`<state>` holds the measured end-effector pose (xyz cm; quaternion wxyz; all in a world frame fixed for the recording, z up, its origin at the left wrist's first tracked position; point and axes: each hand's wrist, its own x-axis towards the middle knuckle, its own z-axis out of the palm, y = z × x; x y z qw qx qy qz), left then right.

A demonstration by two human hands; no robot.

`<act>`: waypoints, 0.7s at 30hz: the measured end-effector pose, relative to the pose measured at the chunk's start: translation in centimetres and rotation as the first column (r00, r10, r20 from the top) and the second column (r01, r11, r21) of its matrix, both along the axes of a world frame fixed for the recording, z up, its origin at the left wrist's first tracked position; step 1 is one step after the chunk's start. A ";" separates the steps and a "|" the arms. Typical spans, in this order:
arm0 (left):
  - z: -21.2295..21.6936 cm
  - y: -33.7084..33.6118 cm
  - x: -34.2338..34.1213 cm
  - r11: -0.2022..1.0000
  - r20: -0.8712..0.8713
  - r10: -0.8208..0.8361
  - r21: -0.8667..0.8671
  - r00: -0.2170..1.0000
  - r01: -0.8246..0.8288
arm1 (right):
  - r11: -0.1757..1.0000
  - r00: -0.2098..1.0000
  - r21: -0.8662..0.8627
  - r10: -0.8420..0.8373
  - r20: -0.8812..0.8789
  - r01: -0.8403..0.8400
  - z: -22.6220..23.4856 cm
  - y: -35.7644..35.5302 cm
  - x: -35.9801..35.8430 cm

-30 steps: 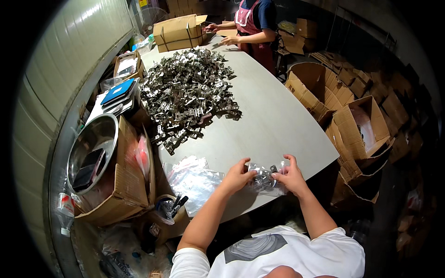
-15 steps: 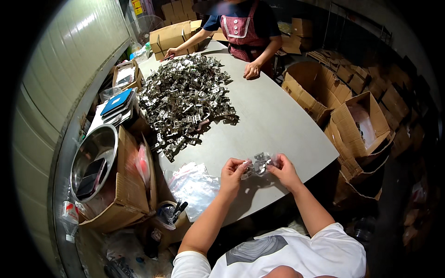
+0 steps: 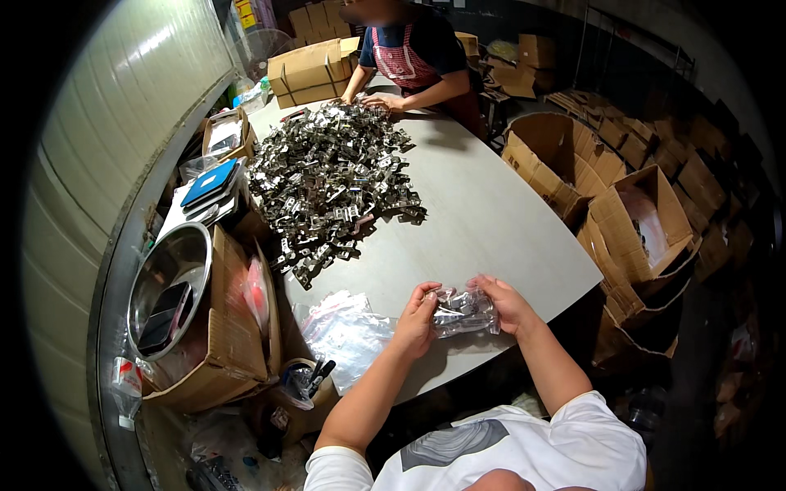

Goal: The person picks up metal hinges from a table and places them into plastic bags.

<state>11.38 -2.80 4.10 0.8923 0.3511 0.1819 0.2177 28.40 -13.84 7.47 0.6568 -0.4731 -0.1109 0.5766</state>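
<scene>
A clear plastic bag (image 3: 464, 313) with several shiny metal pieces inside is stretched between my hands, just over the near part of the grey table (image 3: 499, 245). My left hand (image 3: 418, 321) pinches its left top corner between thumb and fingers. At the opposite corner my right hand (image 3: 505, 301) is closed on the bag's upper edge. To the left of my left forearm lies a spread of flat, clear bags (image 3: 348, 334). Farther off, a large heap of small metal brackets (image 3: 336, 176) covers the table's left half.
A co-worker in a checked apron (image 3: 401, 61) reaches into the heap's far side. A closed carton (image 3: 307, 74) stands at the back. Along the left edge are a steel bowl (image 3: 205, 266) holding a phone, and a blue box (image 3: 210, 182). Open cartons (image 3: 565, 155) line the right.
The bag between my hands has turned flatter and wider, its metal pieces now settled in the lower part. The co-worker's hands have come together at the heap.
</scene>
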 end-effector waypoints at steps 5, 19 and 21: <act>-0.9 -0.9 0.7 0.951 0.062 0.287 0.098 0.956 -0.292 | 0.998 0.996 0.018 0.062 0.066 -0.063 -0.7 0.5 -0.5; 0.5 -2.0 0.4 0.955 -0.028 0.084 0.288 0.996 -0.072 | 0.999 0.940 0.024 0.035 0.339 -0.045 -0.7 0.0 0.3; -0.9 -1.4 0.3 0.801 -0.216 0.198 0.598 0.956 -0.030 | 0.988 0.896 -0.113 0.140 0.421 -0.101 0.0 -0.3 2.1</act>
